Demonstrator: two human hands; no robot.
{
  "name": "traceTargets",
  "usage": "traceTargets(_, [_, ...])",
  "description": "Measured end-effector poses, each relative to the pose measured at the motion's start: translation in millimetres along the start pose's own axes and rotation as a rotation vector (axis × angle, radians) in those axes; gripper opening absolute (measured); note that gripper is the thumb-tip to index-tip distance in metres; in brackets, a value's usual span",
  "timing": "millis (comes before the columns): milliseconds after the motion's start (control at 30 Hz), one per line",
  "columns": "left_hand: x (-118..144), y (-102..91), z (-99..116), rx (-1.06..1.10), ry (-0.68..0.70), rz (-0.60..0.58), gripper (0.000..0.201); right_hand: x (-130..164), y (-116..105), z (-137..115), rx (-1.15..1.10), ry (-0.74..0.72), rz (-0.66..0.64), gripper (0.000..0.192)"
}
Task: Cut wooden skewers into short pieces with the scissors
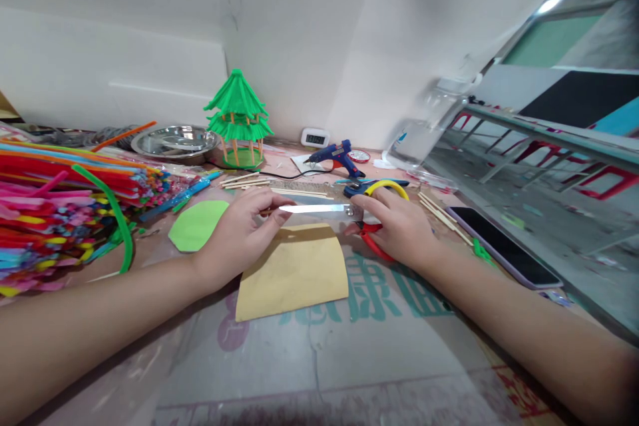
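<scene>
My right hand (397, 226) grips a pair of scissors (319, 209) by its handles, one yellow and one red. The blades point left across the table, their tips reaching my left hand (252, 223). That hand is closed in a pinch, and a thin brownish bit shows between its fingers, too small to name. Below the blades, a tan sheet of paper (294, 276) lies on the table. Beside my left wrist rests a light green many-sided piece (197, 223). Thin wooden sticks (299, 193) lie just beyond the hands.
Bundled pipe cleaners (64, 213) fill the left side. At the back stand a metal dish (174, 143), a green tiered pavilion model (238, 120), a small timer (315, 138), a blue glue gun (334, 158) and a clear bottle (422, 126). A phone (504, 246) lies right.
</scene>
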State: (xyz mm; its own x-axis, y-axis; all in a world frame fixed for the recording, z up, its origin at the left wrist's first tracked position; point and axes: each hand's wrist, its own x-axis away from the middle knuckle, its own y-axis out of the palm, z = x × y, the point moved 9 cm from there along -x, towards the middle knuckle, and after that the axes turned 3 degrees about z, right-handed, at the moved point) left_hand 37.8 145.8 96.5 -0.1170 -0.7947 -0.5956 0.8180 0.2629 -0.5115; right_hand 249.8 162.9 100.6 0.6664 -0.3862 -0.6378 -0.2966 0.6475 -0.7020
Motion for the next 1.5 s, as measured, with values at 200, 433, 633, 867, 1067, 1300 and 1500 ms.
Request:
traceTargets(200, [-1.1, 0.5, 1.0, -0.003, -0.033, -0.025, 0.021, -2.9, -2.1, -1.2, 0.009, -0.012, 0.022, 0.04])
traceTargets(433, [-1.3, 0.3, 0.7, -0.011, -0.011, -0.025, 0.021, -1.4, 3.4, 2.2, 0.003, 0.024, -0.044, 0.042])
traceTargets(633, [-0.9, 0.3, 2.1, -0.026, 0.001, -0.023, 0.023, 1.0, 5.3, 3.2, 0.032, 0.026, -0.067, 0.038])
traceTargets(867, [-1.8, 1.6, 0.4, 0.004, -0.016, -0.024, 0.023, 1.9, 10.2, 5.9, -0.121, 0.111, -0.112, 0.04])
traceTargets(1067, [3.3, 4.0, 12.4, 0.0, 0.019, -0.058, 0.025, 5.0, 23.9, 32.2, -0.338, 0.436, -0.15, 0.039])
traceTargets(1300, [-43.6, -47.4, 11.7, 0.016, -0.05, -0.098, 0.021, 4.8, 34.0, 12.6, -0.414, 0.349, -0.271, 0.042])
traceTargets(1500, [-60.4, -61.9, -80.4, -0.275, -0.166, -0.064, 0.019, 6.7, 41.0, 7.5, -0.435, 0.289, -0.296, 0.042])
